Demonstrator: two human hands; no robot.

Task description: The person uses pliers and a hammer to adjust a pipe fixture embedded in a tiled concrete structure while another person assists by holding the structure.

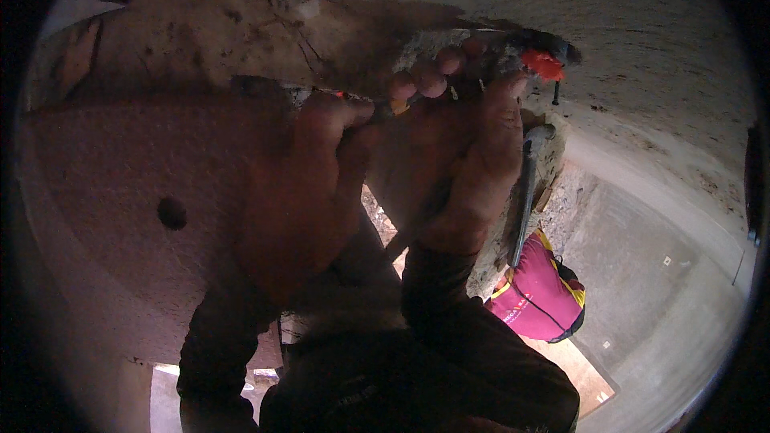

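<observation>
Both my arms reach up, in dark sleeves, to a rough, broken concrete edge (321, 28). My left hand (309, 176) is closed against its underside, thumb bent over; whatever it grips is hidden, with a tiny orange speck beside the thumb. My right hand (481, 168) has its fingers curled, fingertips showing, with thin short stubs between fingers and thumb that are too dim to name. The right thumb's tip lies near a bright orange-red piece (544, 64) set in the crumbled edge. A dark screw-like pin (556, 92) hangs beneath that piece.
A brownish panel (96, 184) with a round dark hole fills the left. A grey tube (526, 192) stands right of my right hand. A maroon and yellow bag (541, 297) sits below right, beside a wooden board (581, 377). A rough plastered surface (642, 40) spans the upper right.
</observation>
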